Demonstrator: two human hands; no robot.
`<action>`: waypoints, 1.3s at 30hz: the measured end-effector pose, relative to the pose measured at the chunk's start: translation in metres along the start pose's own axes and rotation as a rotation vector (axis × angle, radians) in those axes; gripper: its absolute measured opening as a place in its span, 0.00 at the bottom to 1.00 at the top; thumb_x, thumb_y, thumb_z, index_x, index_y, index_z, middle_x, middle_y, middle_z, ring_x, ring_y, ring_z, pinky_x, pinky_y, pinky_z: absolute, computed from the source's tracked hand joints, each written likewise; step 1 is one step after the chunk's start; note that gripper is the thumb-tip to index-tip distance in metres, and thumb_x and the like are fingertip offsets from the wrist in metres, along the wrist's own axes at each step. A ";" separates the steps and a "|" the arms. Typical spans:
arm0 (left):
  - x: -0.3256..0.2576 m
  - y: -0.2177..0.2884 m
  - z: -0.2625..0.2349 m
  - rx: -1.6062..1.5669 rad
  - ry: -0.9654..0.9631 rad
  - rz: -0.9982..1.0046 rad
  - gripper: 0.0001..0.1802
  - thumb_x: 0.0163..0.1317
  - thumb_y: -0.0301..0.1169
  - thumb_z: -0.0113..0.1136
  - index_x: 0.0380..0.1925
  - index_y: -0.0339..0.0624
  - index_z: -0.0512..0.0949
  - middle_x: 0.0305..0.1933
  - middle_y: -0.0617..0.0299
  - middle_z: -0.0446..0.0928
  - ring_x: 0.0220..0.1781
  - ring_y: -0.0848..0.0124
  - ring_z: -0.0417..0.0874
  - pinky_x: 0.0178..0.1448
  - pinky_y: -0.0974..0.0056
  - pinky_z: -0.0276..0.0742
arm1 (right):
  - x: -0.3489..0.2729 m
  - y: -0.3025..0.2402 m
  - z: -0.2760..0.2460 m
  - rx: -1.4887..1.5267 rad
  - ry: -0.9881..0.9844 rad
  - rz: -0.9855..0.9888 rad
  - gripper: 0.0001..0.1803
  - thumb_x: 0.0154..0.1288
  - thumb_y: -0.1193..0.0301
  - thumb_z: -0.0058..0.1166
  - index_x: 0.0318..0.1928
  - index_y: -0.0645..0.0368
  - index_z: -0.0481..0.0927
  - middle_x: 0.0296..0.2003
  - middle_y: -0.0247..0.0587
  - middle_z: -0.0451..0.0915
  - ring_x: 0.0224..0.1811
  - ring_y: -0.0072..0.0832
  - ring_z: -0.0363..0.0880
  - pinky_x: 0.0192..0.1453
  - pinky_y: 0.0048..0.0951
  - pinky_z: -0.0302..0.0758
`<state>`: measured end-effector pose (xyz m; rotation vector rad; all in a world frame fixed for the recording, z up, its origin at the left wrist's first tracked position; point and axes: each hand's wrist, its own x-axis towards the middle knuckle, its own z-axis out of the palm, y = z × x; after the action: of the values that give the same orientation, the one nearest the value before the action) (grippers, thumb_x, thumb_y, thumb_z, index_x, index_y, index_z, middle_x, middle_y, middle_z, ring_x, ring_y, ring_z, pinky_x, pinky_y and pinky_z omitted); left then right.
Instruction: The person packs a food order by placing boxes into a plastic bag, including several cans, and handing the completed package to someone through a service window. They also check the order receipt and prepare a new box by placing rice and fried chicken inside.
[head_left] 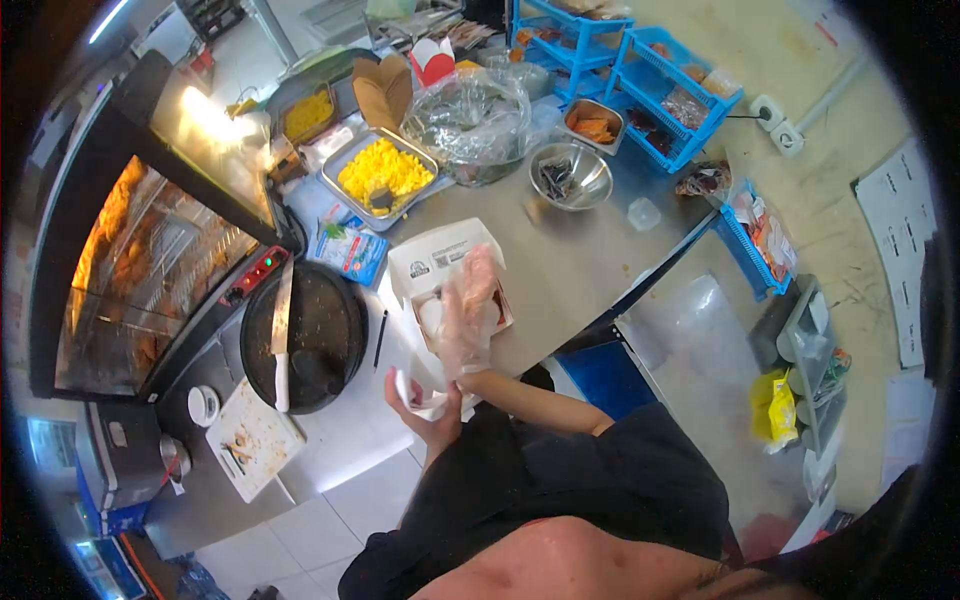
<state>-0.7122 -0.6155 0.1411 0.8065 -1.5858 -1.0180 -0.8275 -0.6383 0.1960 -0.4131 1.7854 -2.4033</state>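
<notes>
My left hand (437, 428) is bare and closed around a white piece of folded paper or card (425, 400) at the counter's near edge. My right hand (468, 310) wears a clear plastic glove. It reaches over an open white takeaway box (425, 255), its fingers stretched out towards the raised lid. Brown food shows inside beside the glove, along with something white and rounded that I cannot make out. Most of the box's contents are hidden under the hand.
Left of the box, a knife (283, 320) lies across a round black board (330, 350). Beyond stand a tray of yellow food (345, 160), a steel bowl (597, 180) and blue racks (640, 85). A lit warming cabinet (150, 270) and a white cutting board (275, 455) sit further left.
</notes>
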 end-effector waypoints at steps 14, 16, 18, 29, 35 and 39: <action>0.090 -0.052 -0.070 0.069 0.279 0.025 0.30 0.50 0.32 0.59 0.54 0.37 0.63 0.42 0.55 0.71 0.40 0.67 0.74 0.45 0.65 0.70 | -0.061 0.014 0.031 -0.128 -1.105 -0.487 0.31 0.56 0.76 0.47 0.62 0.59 0.56 0.62 0.52 0.54 0.66 0.44 0.51 0.66 0.36 0.52; 0.101 -0.043 -0.089 0.114 0.303 0.042 0.32 0.48 0.32 0.61 0.54 0.37 0.63 0.44 0.53 0.71 0.42 0.65 0.74 0.47 0.64 0.69 | -0.075 0.023 0.008 -0.237 -1.278 -0.874 0.29 0.54 0.77 0.46 0.59 0.59 0.61 0.59 0.50 0.59 0.63 0.41 0.57 0.63 0.37 0.59; 0.117 -0.027 -0.107 0.187 0.321 0.115 0.34 0.46 0.33 0.63 0.54 0.36 0.63 0.45 0.52 0.71 0.44 0.62 0.74 0.49 0.63 0.68 | -0.063 0.040 -0.030 -0.091 -1.473 -0.643 0.22 0.54 0.77 0.45 0.53 0.58 0.70 0.51 0.49 0.69 0.57 0.39 0.65 0.59 0.38 0.65; 0.222 -0.025 -0.048 0.837 -0.300 0.040 0.49 0.37 0.36 0.69 0.61 0.42 0.54 0.52 0.45 0.67 0.53 0.51 0.71 0.53 0.57 0.69 | 0.063 0.206 -0.172 -0.683 -0.517 0.339 0.26 0.56 0.62 0.52 0.53 0.61 0.66 0.47 0.55 0.69 0.52 0.46 0.67 0.56 0.37 0.64; 0.099 -0.169 -0.124 -0.213 -0.212 -0.447 0.30 0.46 0.40 0.51 0.48 0.32 0.65 0.37 0.52 0.72 0.31 0.67 0.71 0.35 0.66 0.68 | 0.031 0.111 -0.090 -0.826 -0.559 -0.247 0.23 0.52 0.66 0.53 0.49 0.58 0.69 0.44 0.51 0.69 0.51 0.41 0.66 0.54 0.37 0.63; 0.054 -0.136 -0.151 -0.827 -0.119 -0.716 0.34 0.42 0.40 0.47 0.50 0.31 0.64 0.40 0.50 0.71 0.28 0.66 0.69 0.30 0.66 0.66 | 0.014 0.121 -0.049 -0.962 -0.766 -0.449 0.22 0.50 0.69 0.52 0.48 0.57 0.68 0.45 0.50 0.69 0.52 0.41 0.64 0.58 0.42 0.57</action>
<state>-0.5775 -0.7513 0.0544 0.7193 -0.7913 -2.0741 -0.8627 -0.6323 0.0694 -1.6672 2.3831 -1.0162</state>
